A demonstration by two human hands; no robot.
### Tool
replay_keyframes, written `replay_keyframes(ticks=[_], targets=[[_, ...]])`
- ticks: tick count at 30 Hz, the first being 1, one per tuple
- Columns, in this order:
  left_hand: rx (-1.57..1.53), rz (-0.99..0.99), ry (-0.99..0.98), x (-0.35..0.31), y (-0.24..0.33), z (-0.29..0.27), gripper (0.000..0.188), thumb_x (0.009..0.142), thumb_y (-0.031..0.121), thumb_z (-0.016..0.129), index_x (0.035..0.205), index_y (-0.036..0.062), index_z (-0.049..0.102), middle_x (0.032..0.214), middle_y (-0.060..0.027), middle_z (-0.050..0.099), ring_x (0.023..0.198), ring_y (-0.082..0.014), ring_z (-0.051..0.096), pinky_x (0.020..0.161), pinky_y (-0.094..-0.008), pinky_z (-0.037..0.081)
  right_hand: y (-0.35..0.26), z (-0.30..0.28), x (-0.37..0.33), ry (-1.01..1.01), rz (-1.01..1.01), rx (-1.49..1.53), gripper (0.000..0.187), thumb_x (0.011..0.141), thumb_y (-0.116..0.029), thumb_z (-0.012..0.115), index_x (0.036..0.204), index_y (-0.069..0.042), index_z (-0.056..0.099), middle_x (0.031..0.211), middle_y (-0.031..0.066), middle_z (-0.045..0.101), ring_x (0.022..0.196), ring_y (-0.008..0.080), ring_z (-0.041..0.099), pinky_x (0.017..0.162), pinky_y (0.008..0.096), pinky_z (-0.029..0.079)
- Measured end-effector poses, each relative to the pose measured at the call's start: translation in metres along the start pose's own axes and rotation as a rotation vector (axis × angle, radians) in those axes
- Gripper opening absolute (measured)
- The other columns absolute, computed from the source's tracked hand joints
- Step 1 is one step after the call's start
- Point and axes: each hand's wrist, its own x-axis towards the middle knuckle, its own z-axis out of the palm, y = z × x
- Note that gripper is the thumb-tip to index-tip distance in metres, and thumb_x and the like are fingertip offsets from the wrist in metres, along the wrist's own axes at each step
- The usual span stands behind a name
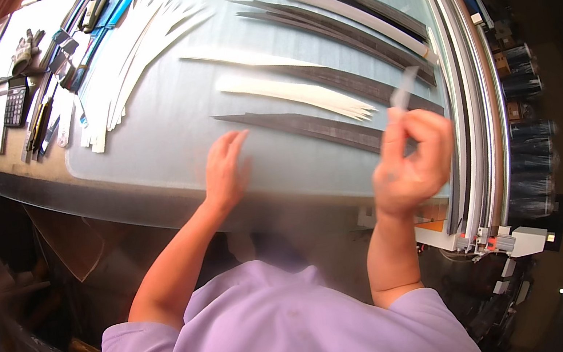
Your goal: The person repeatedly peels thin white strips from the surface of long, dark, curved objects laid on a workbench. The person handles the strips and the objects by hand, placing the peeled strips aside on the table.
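Observation:
My right hand [412, 155] is raised over the right part of the table, its thumb and fingers pinching a small pale strip [406, 86]. Motion blurs that strip, so its material cannot be told. Near the table's front edge my left hand [224, 172] hovers with fingers stretched, holding nothing. Just beyond the left hand lies a long dark grey strip [292, 128]; its right end passes behind my right hand. Farther back are a fanned bundle of white strips [294, 95] and another long dark strip [348, 83].
More dark strips [339, 28] lie at the back right. White strips [138, 62] spread across the left side, beside a calculator [16, 106], gloves [26, 53] and cutting tools. Along the right edge runs a long metal rail assembly [475, 108]. The tabletop [145, 150] is pale blue-grey.

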Motion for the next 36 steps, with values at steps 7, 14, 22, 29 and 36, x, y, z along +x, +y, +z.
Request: replay_keyframes(ticks=[7,14,22,29,36], targets=[[-0.094,-0.121,-0.205,-0.053,0.055,0.042,0.036,0.094,0.012,0.066,0.126,0.0005,0.054,0.121,-0.0198,0.058,0.111,-0.0309,0.058,0.096,-0.0442,0.047,-0.054,0.08,-0.125,-0.507,0.224,0.431,0.018,0.078,-0.002,0.075,0.093,-0.002,0.066,0.088,0.0093,0.061,0.08,0.0286,0.064,0.068,0.0394,0.053],[-1.146,-1.25,0.102,-0.055,0.035,0.061,0.027,0.105,0.021,0.06,0.094,-0.0021,0.052,0.094,-0.0141,0.063,0.092,-0.0244,0.069,0.091,-0.0375,0.063,0.106,0.121,-0.145,-0.503,0.409,0.282,0.007,0.087,-0.005,0.072,0.093,-0.001,0.072,0.088,0.0138,0.069,0.08,0.0343,0.067,0.072,0.0415,0.053],[-1.104,-1.384,-0.19,-0.056,0.087,0.092,0.031,0.105,0.024,0.06,0.101,-0.0063,0.056,0.11,-0.021,0.067,0.104,-0.0298,0.069,0.102,-0.0407,0.056,0.212,0.173,-0.164,-0.742,0.113,0.064,0.017,0.082,-0.002,0.069,0.099,-0.002,0.066,0.103,0.0102,0.064,0.103,0.0312,0.062,0.085,0.0427,0.054],[-0.874,-1.241,-0.718,-0.056,0.075,0.049,0.034,0.106,0.024,0.058,0.123,-0.0044,0.065,0.115,-0.0207,0.073,0.1,-0.0259,0.073,0.089,-0.0365,0.059,0.221,0.182,-0.174,-0.673,0.033,0.083,0.01,0.083,-0.003,0.068,0.091,-0.003,0.063,0.096,0.0098,0.061,0.092,0.031,0.062,0.083,0.0424,0.055],[-0.734,-1.057,-0.652,-0.037,0.075,0.015,0.028,0.105,0.017,0.058,0.122,-0.0031,0.068,0.108,-0.0141,0.075,0.094,-0.0189,0.072,0.084,-0.0319,0.058,0.208,0.171,-0.15,-0.433,-0.032,-0.026,0.009,0.079,0.0,0.067,0.079,-0.005,0.06,0.089,0.0087,0.061,0.085,0.0285,0.061,0.077,0.0416,0.052]])
